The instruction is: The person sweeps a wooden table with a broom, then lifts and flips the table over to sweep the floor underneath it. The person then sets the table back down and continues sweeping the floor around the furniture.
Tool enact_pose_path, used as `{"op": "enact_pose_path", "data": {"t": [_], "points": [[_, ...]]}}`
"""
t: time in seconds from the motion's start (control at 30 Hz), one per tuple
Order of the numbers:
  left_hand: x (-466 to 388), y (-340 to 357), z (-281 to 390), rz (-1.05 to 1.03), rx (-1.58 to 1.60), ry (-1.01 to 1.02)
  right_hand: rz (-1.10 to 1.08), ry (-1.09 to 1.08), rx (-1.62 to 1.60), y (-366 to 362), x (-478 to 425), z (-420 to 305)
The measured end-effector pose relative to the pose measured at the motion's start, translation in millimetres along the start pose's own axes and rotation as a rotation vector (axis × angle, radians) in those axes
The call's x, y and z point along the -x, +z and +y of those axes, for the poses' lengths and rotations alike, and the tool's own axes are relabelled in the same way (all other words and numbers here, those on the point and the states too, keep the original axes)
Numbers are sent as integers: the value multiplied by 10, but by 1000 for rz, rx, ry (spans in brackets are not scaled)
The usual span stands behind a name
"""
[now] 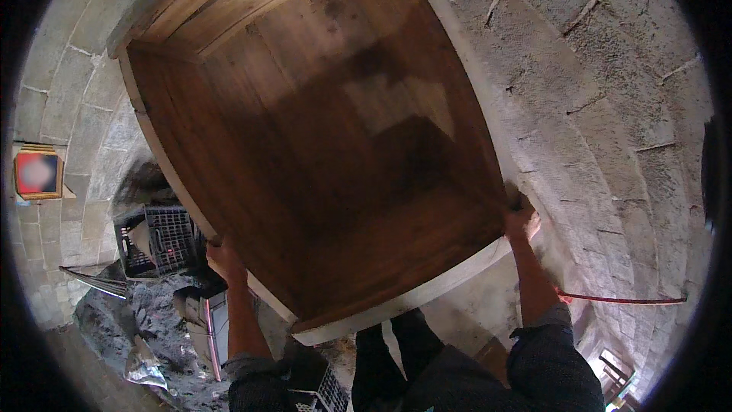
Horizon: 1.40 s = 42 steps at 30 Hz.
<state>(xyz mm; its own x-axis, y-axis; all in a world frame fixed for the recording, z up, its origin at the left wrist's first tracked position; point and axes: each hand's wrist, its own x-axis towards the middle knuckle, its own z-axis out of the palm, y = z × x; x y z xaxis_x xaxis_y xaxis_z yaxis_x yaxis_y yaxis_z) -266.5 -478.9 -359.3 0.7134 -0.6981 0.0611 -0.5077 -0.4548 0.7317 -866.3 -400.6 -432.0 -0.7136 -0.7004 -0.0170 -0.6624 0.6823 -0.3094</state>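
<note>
A large wooden box, open on the side facing me, fills the middle of the view. Its inside is brown planks, with paler boards at the far end, and its rim is pale and worn. At the left rim, my left hand grips the edge with the fingers partly hidden. My right hand holds the opposite rim close to the near corner. The box lies tilted in the view, its near edge just in front of my legs. Its outer underside is hidden.
Block walls rise close on the right and at the left. Black plastic crates sit on a dark heap at left, beside a boxy object. A red rod juts out at right. A framed picture hangs far left.
</note>
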Motion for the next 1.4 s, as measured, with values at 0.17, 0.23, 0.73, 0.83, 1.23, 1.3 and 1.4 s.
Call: {"op": "enact_pose_path", "data": {"t": [0.17, 0.23, 0.73, 0.83, 1.23, 1.3, 1.4], "points": [[-323, -26, -426, 84, -267, 41, -46, 41, 127, -114, -52, -358], [-346, 74, -177, 55, -190, 19, -58, 34, 128, -103, -68, -335], [-630, 210, -177, -81, 11, 118, 0, 43, 120, -155, 61, -228], [-702, 163, -139, -78, -151, 203, -40, 65, 104, -157, 5, -339], [-783, 109, -235, 6, -434, 157, -15, 29, 151, -94, -96, -415], [-519, 143, 53, -22, -221, 48, -62, 25, 133, -260, -53, -460], [-230, -145, -176, -17, -137, -67, -39, -2, 172, -199, 17, -257]]}}
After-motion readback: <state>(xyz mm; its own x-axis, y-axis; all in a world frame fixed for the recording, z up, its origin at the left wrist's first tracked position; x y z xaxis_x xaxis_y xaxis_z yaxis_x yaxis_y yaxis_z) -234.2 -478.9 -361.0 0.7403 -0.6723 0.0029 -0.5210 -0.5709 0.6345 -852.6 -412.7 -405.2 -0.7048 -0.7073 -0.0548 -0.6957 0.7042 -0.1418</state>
